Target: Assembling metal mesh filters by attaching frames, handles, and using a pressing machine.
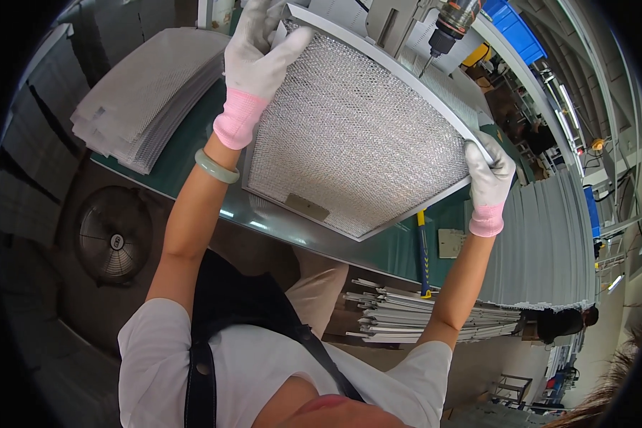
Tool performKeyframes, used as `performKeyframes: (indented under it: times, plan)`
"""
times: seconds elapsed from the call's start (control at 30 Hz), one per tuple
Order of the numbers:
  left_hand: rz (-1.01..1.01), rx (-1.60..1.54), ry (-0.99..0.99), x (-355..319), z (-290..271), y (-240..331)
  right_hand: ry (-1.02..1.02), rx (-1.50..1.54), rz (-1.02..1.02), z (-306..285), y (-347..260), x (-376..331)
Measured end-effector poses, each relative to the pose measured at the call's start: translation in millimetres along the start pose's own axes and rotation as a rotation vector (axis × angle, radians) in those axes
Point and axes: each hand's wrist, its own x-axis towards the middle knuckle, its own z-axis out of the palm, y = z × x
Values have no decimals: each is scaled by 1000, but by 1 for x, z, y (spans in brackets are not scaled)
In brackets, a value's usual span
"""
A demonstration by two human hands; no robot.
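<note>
While you hold it up over the green table (192,167), the big square filter (357,135) sits between your two hands — a silvery mesh panel with a thin pale metal frame all around it. Your left hand (258,53) is at the top left corner of the filter, and its fingers (285,44) are curled tight over the frame edge, with the thumb lying on the mesh side. Your right hand (489,178) is at the far right corner, and its fingers are closed around the frame there too. Both hands wear white gloves with pink cuffs, and you have a pale green bangle (217,166) on your left wrist. The filter is tilted, with its low corner pointing down toward you, and a small grey tab (307,207) shows near its lower edge. Just above the filter's top edge hangs a drill (451,25) with its thin bit pointing down — close to the frame, but I cannot tell if it touches. A stack of mesh sheets (146,96) lies on the table to your left. Down on the floor at the left is a round fan (114,242), and under the table is a pile of metal frame strips (406,317).
</note>
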Motion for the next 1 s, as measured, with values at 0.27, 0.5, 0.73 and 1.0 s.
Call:
performKeyframes:
  times: [0.27, 0.5, 0.73, 1.0]
  plan:
    - [-287, 91, -177, 10, -24, 11, 43, -18, 9, 2, -7, -1]
    - [-237, 167, -188, 5, -39, 5, -797, -554, 184, 18, -85, 53]
    - [-172, 283, -283, -4, -41, -3, -775, -878, 40, 68, -90, 59]
    - [175, 366, -153, 24, 72, 58, -302, -170, -183, 48, -109, 10]
